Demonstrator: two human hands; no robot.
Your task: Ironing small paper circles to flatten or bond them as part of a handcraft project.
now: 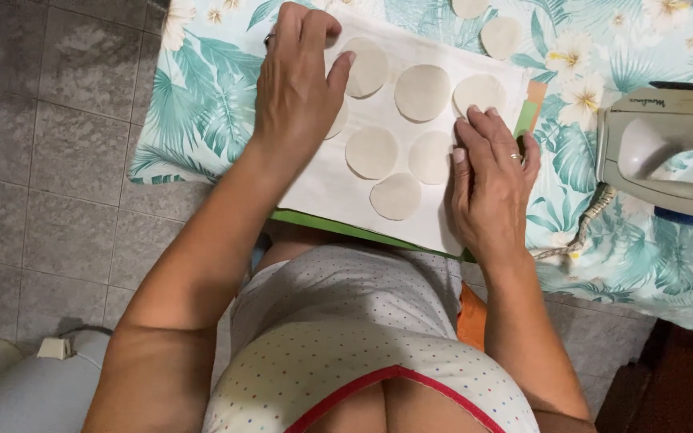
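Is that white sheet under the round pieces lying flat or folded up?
Spread flat: the white sheet lies open on the floral cloth, round pieces on it, both hands pressing down.

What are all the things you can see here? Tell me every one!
Round cloth pieces: about nine, cream; seven on the white sheet, two beyond it.
White sheet: one, white, on the table, over a green layer.
Tablecloth: one, teal leaves and white flowers, covers the table.
Iron: one, pale grey, at the right.
Floor: grey tiles, at the left.
Left hand: ring on, flat on the sheet's left side.
Right hand: ring on, flat on the sheet's right edge.
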